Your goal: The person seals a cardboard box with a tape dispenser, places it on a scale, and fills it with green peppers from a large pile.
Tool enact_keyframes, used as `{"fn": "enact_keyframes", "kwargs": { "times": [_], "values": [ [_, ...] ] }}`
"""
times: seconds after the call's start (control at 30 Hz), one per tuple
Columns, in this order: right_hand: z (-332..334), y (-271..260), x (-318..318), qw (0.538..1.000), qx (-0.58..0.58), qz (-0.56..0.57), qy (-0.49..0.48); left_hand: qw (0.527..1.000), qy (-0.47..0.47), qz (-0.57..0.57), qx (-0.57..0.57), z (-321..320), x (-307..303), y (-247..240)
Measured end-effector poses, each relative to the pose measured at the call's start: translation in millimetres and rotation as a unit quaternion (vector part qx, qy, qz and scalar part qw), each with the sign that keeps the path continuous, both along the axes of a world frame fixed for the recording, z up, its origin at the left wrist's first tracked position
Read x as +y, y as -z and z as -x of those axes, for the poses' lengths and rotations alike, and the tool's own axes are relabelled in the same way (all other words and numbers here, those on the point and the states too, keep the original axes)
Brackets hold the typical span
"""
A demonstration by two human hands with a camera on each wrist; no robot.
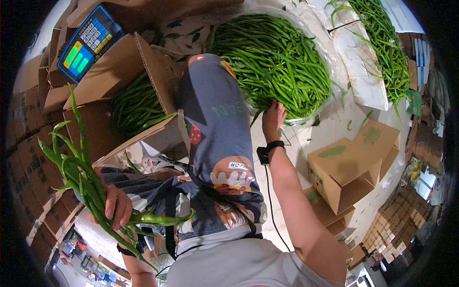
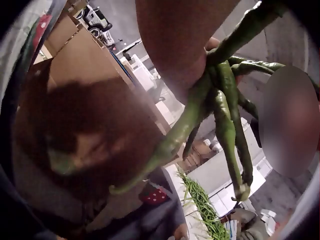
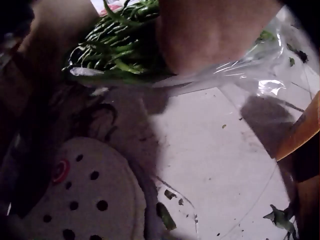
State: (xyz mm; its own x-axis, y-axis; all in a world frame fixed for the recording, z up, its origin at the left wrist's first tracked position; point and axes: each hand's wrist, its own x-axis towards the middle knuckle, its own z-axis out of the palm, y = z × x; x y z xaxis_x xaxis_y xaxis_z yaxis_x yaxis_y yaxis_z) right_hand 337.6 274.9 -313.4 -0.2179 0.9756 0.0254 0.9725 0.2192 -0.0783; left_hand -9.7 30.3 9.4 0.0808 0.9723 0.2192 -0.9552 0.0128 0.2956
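My left hand [image 1: 118, 206] grips a loose bunch of long green chili peppers [image 1: 79, 174] above my lap. In the left wrist view the chili peppers [image 2: 225, 120] hang out of the hand in several directions. My right hand [image 1: 274, 118] reaches to the near edge of a large heap of green chili peppers [image 1: 282, 62] on clear plastic, its fingertips right at the heap. The palm side [image 3: 215, 40] covers the fingers in the right wrist view, so I cannot tell whether they pinch a pepper.
At the left an open cardboard box [image 1: 103, 71] holds more peppers, with a scale display [image 1: 88, 43] beside it. Another pepper pile [image 1: 382, 52] lies at the far right. Empty-looking cardboard boxes [image 1: 351, 162] stand right of my arm. A perforated shoe [image 3: 85, 195] is on the floor.
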Motion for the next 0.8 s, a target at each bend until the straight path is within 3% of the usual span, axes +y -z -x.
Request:
{"fn": "enact_keyframes", "kwargs": {
  "times": [0.1, 0.17, 0.3, 0.43, 0.5, 0.53, 0.63, 0.8],
  "values": [
    [0, 14, 2, 0.998, -0.059, -0.028, -0.015, 1.000, -0.014, -0.003, 0.003, 0, -7, 1],
    [-10, 14, 5, 0.981, -0.038, -0.070, -0.176, 0.998, -0.042, 0.032, -0.023, -6, -8, 4],
    [-6, 17, 16, 0.979, -0.049, -0.083, -0.178, 0.997, -0.056, 0.045, -0.031, -10, -1, 5],
    [1, 19, 21, 0.990, -0.051, -0.038, -0.125, 0.999, 0.036, -0.007, -0.026, 10, -9, 13],
    [-6, 9, 26, 0.979, 0.030, -0.073, -0.187, 0.998, 0.058, -0.020, -0.027, 8, -7, 9],
    [-8, 3, 29, 0.978, 0.029, -0.075, -0.191, 0.999, 0.017, -0.004, -0.030, 5, -7, 6],
    [-14, -37, 32, 0.975, 0.083, 0.009, -0.208, 0.999, -0.038, 0.012, -0.034, 1, -7, 5],
    [-19, -64, 48, 0.964, 0.026, 0.121, -0.237, 0.999, -0.032, -0.006, -0.038, 2, -17, 13]
  ]
}}
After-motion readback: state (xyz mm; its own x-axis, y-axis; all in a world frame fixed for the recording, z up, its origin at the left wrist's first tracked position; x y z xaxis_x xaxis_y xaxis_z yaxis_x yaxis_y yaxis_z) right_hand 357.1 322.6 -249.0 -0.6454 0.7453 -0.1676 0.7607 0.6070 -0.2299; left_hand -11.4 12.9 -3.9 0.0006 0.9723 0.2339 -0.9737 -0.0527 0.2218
